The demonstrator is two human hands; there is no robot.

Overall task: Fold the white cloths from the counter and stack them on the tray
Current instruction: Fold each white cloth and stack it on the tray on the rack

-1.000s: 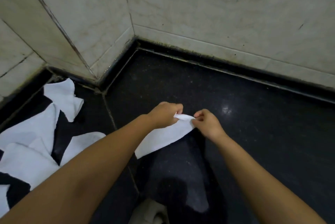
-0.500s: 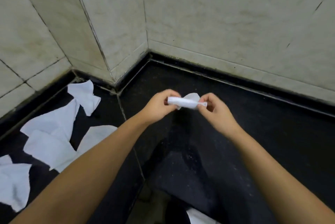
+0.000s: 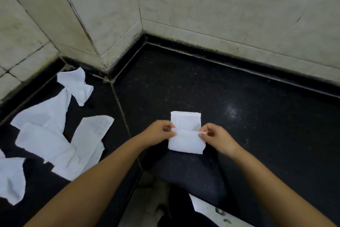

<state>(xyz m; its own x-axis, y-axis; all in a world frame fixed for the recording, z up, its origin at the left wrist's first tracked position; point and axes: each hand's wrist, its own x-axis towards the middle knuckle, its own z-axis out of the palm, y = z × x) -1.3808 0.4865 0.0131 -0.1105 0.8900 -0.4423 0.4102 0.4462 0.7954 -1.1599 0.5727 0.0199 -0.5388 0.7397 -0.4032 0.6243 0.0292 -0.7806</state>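
I am watching a fold in progress on one white cloth (image 3: 186, 134), which is lying on the black desk (image 3: 257, 125) straight ahead of me. The left hand (image 3: 159, 131) and the right hand (image 3: 214, 135) are each pinching a corner of the near flap, fingers (image 3: 202, 135) closed on the edge and lifting it toward the far edge; the flap is reaching about halfway up the cloth. I am judging this a halving fold, not yet finished. The next move is calling for carrying both corners forward evenly, matching edges, then pressing the crease flat.

Plenty of work is remaining: a heap of loose cloths (image 3: 55, 134) is lying unfolded on the desk to the left, well apart from the hands. I am not seeing a tray for certain; a pale object at the bottom edge is too cropped to identify. The desk is sitting in a corner of pale tiled walls (image 3: 220, 6) with a dark skirting.
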